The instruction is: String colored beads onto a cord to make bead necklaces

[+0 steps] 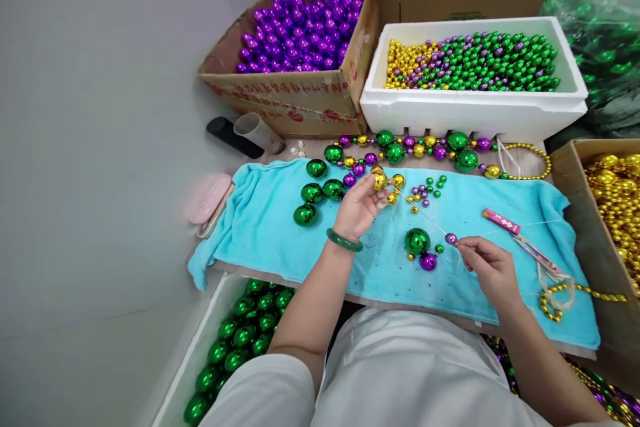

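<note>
In the middle of the frame, over a blue towel [280,240], the left hand [361,208] has its fingers around a gold ball [379,181], and farther right the right hand [490,271] pinches a thin string [425,215] beside a little purple bead [451,239].

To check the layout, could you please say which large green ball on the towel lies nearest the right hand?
The large green ball between the left hand and right hand; the others on the towel lie left of both.
</note>
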Action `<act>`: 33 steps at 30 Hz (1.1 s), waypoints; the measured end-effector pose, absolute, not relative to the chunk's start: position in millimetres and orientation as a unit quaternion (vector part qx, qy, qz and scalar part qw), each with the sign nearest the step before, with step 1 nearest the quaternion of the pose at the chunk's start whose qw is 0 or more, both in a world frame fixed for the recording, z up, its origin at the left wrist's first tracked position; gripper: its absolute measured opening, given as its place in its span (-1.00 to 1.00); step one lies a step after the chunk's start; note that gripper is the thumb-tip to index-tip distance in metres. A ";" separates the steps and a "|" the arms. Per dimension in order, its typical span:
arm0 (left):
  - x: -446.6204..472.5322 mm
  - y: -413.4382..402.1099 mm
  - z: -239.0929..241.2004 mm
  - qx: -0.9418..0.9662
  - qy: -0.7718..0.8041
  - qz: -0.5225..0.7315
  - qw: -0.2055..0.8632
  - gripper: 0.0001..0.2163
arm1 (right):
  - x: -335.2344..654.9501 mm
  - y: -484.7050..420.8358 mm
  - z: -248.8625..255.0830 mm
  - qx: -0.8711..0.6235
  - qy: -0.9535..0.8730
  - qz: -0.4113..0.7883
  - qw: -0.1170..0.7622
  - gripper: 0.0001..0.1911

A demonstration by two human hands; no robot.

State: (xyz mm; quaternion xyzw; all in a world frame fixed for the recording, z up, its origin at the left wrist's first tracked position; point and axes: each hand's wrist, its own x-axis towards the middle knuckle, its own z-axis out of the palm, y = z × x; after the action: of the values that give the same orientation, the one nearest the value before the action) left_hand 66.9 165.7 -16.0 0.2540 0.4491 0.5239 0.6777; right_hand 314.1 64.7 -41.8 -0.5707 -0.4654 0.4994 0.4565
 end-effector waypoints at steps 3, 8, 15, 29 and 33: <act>72.1 161.7 -9.5 0.148 0.395 0.523 0.741 -0.81 | 312.7 64.2 -40.0 -0.570 -0.472 0.496 0.454 -0.83; 75.1 159.7 -8.1 0.114 0.374 0.530 0.753 -0.79 | 314.4 64.6 -41.9 -0.573 -0.471 0.490 0.457 -0.83; 74.2 160.0 -9.2 0.128 0.363 0.521 0.762 -0.77 | 314.6 64.0 -43.7 -0.579 -0.467 0.488 0.456 -0.83; 86.1 145.3 -9.1 0.250 0.380 0.475 0.753 -0.71 | 319.3 70.1 -50.8 -0.573 -0.485 0.489 0.444 -0.81; 88.7 143.3 -8.3 0.261 0.385 0.485 0.741 -0.68 | 322.4 70.4 -52.0 -0.577 -0.480 0.491 0.443 -0.81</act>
State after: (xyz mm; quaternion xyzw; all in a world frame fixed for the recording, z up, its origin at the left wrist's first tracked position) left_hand 88.7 143.3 -8.3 0.2610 0.3850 0.4847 0.7407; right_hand 322.4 70.4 -52.0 -0.5773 -0.4797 0.4905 0.4427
